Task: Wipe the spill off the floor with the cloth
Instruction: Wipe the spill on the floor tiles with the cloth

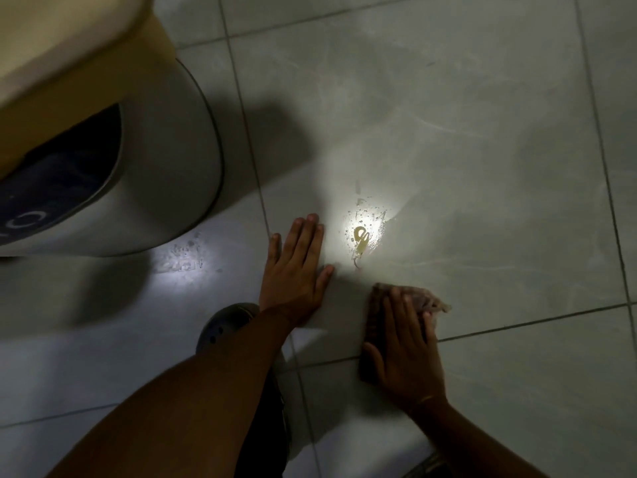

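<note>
Brown cloth (pixel 418 300) lies on floor (pixel 482 160), long axis pointing away, near yellow spill (pixel 362 238). Right hand (pixel 408 357) presses it, fingers straight; left hand (pixel 296 274) flat on floor.

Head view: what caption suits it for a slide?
Left hand flat on tiled floor, right hand pressing cloth down, just short of the yellowish spill.

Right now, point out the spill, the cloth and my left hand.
spill (pixel 361 240): head view, on the yellowish blob at its middle.
cloth (pixel 425 300): head view, on the bunched part at its far end.
left hand (pixel 295 270): head view, on the back of the hand.
</note>
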